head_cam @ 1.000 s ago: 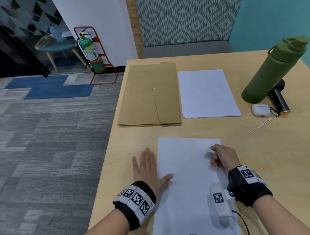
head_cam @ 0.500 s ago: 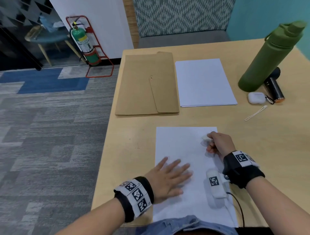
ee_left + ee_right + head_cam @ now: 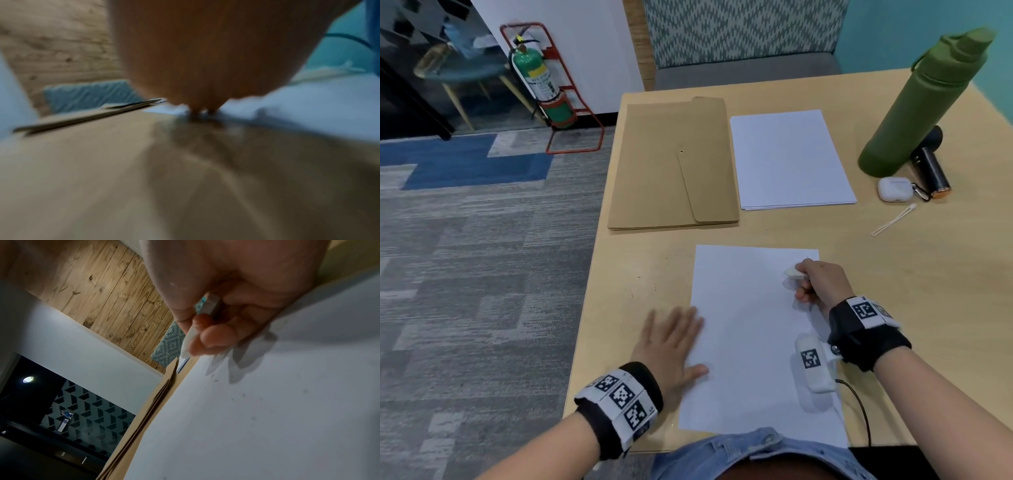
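A single white sheet lies on the wooden table in front of me. My left hand rests flat with straight fingers on the table at the sheet's left edge, its thumb on the paper. In the left wrist view that left hand is a blur above the table and the sheet's edge. My right hand sits near the sheet's upper right corner, fingers curled round a small white eraser. The right wrist view shows the eraser pinched between thumb and fingers just above the sheet, which carries faint specks.
A brown envelope and a stack of white paper lie farther back. At the right stand a green bottle, a black cylinder, a white earbud case and a thin white strip. The table's left edge drops to carpet.
My left hand swept right onto the sheet half a second ago and has now moved back to the sheet's left edge. My right hand keeps the eraser near the upper right corner.
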Demonstrator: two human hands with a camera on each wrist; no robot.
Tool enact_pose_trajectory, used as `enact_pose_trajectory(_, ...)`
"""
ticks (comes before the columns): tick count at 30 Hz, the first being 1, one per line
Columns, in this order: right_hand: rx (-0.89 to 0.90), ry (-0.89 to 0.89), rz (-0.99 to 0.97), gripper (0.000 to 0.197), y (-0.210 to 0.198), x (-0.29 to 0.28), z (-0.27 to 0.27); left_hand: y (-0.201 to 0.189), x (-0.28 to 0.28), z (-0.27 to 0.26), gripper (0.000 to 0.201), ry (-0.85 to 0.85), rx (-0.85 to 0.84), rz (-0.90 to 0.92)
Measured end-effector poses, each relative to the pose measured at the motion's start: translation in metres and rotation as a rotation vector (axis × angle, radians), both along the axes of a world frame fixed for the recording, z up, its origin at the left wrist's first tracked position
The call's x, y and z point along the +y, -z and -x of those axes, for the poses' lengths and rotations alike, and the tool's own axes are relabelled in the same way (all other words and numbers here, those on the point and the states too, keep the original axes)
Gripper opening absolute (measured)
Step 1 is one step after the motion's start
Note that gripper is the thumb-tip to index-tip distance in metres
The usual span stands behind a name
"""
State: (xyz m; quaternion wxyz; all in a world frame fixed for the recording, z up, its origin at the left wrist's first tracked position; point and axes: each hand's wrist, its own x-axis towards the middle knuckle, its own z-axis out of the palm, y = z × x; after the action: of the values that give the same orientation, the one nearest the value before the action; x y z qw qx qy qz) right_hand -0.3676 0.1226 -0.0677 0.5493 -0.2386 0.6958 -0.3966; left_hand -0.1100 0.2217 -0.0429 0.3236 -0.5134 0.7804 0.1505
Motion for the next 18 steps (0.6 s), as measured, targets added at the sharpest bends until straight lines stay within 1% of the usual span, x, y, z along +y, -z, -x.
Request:
enact_pose_trajectory(1, 0.004, -0.004, 0.005, 0.016, 0.0, 0.0, 0.001, -0.004, 0.0, -0.002, 0.083, -0.17, -0.056, 0.027)
enact_pose_trajectory(2, 0.005, -0.008, 0.011, 0.016, 0.001, 0.0, 0.001, -0.008, -0.003, -0.005, 0.085, -0.288, -0.111, 0.049)
enact_pose_trajectory(3, 0.005, -0.016, 0.015, 0.017, 0.002, 0.0, 0.001, -0.013, -0.007, -0.007, 0.087, -0.365, -0.13, 0.073)
enact_pose_trajectory(4, 0.005, -0.02, 0.017, 0.018, 0.002, 0.0, 0.001, -0.015, -0.012, -0.011, 0.088, -0.383, -0.102, 0.083)
enact_pose_trajectory(6, 0.005, -0.028, 0.014, 0.019, -0.001, 0.001, 0.0, -0.015, -0.028, -0.014, 0.091, -0.306, 0.042, 0.065)
enact_pose_trajectory(8, -0.001, -0.052, 0.003, 0.018, -0.006, 0.001, 0.001, -0.014, -0.045, -0.01, 0.104, -0.174, 0.181, 0.032)
enact_pose_trajectory(10, -0.011, -0.088, 0.003, 0.017, -0.016, 0.003, 0.001, -0.007, -0.058, -0.006, 0.114, -0.092, 0.261, 0.007)
enact_pose_trajectory(12, -0.029, -0.131, 0.034, 0.021, -0.025, 0.007, -0.003, -0.001, -0.065, -0.003, 0.118, -0.061, 0.285, -0.011)
enact_pose_trajectory(13, -0.07, -0.169, 0.051, 0.02, -0.03, 0.01, -0.007, 0.001, -0.067, -0.001, 0.119, -0.055, 0.277, -0.014)
enact_pose_trajectory(15, -0.241, -0.292, 0.032, 0.016, -0.034, 0.018, -0.019, 0.002, -0.067, 0.002, 0.122, -0.053, 0.247, -0.003)
enact_pose_trajectory(16, -0.348, -0.385, -0.013, 0.014, -0.033, 0.023, -0.027, 0.002, -0.067, 0.004, 0.124, -0.064, 0.239, 0.001)
enact_pose_trajectory(18, -0.514, -0.641, -0.139, 0.01, -0.027, 0.036, -0.045, 0.002, -0.065, 0.006, 0.126, -0.081, 0.244, -0.001)
